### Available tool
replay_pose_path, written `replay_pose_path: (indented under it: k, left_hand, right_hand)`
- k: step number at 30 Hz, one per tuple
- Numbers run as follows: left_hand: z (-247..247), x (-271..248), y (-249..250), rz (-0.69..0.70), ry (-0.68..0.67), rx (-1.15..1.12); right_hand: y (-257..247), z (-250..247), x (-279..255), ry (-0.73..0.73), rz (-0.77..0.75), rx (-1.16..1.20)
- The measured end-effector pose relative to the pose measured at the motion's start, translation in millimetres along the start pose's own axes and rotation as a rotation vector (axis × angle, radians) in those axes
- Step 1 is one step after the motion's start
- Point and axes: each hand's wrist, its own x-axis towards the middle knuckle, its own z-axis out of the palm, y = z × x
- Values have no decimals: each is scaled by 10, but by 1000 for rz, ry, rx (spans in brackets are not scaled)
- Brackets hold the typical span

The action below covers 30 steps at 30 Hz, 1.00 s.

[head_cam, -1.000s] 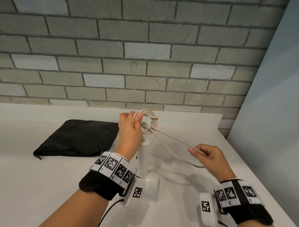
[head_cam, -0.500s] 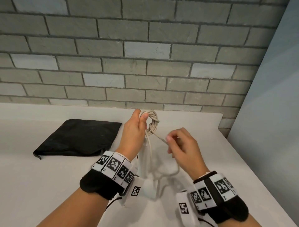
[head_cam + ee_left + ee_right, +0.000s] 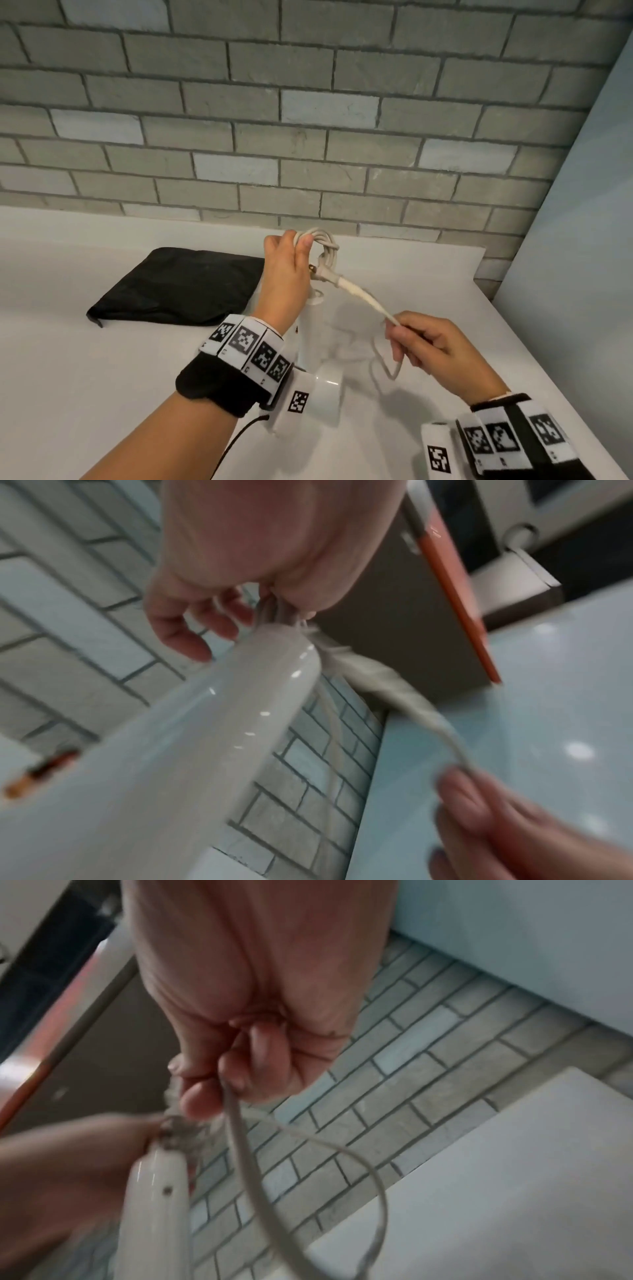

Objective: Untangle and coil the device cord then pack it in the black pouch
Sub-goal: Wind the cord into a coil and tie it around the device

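Left hand (image 3: 286, 270) pinches one smooth cream cord (image 3: 356, 293) coil; right hand (image 3: 428, 346) pinches its strand; one limp black pouch (image 3: 178, 284) near the bench's (image 3: 102, 394) back edge.

Even, soft light; wrist views blurred (perhaps motion).

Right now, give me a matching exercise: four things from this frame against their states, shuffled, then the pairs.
Things:
1. left hand
2. right hand
3. black pouch
4. white device

States:
A. lying flat by the wall
B. pinching a stretched length of cord
C. hanging below the coil
D. gripping the coiled loops

Pairs: 1-D, 2-B, 3-A, 4-C
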Motion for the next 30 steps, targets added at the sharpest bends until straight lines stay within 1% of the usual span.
replay_pose_path:
  k: [2, 4, 6, 8, 9, 10, 11, 13, 14, 15, 17, 18, 20, 21, 23, 26, 28, 30]
  left_hand:
    - [-65, 78, -3, -66, 6, -66]
    - [-103, 100, 31, -91, -7, -132]
    - [-87, 52, 89, -94, -30, -166]
    - [-42, -10, 138, -80, -70, -163]
    - [-24, -33, 156, -71, -85, -159]
    - [-7, -47, 169, -65, -96, -159]
    - [7, -55, 180, -61, -108, -162]
    - [27, -64, 208, -50, -135, -168]
    - [34, -67, 217, -46, -145, -170]
    - [37, -74, 225, -45, -149, -176]
    - [35, -82, 231, -50, -145, -191]
    - [29, -85, 227, -55, -140, -198]
    - [-4, -82, 197, -87, -120, -218]
    - [-27, -78, 172, -121, -105, -237]
    - [-57, -64, 119, -212, -83, -301]
    - [-45, -70, 108, -305, -101, -440]
    - [-39, -77, 100, -342, -123, -528]
    - [-48, -67, 77, -376, -171, -578]
  right_hand:
    - [40, -88, -87, -17, 29, -55]
    - [164, -134, -118, -23, 49, -249]
    - [337, -155, -85, 24, 48, -493]
    - [457, -158, -11, 77, 144, -649]
    - [475, -150, 29, 90, 214, -717]
    - [464, -143, 67, 116, 253, -760]
    - [416, -133, 113, 167, 227, -766]
    - [188, -61, 234, 279, 29, -656]
    - [47, 8, 302, 281, -54, -587]
    - [-59, 83, 372, 245, -85, -542]
    - [-150, 240, 475, 157, -37, -494]
    - [-152, 299, 504, 138, -16, -451]
    - [-115, 356, 516, 129, -27, -300]
    - [-98, 368, 506, 116, -38, -226]
    - [-80, 409, 488, 37, -23, -57]
    - [-48, 515, 474, -108, 78, 195]
    - [-30, 542, 499, -149, 163, 216]
    - [-29, 503, 557, -139, 218, 111]
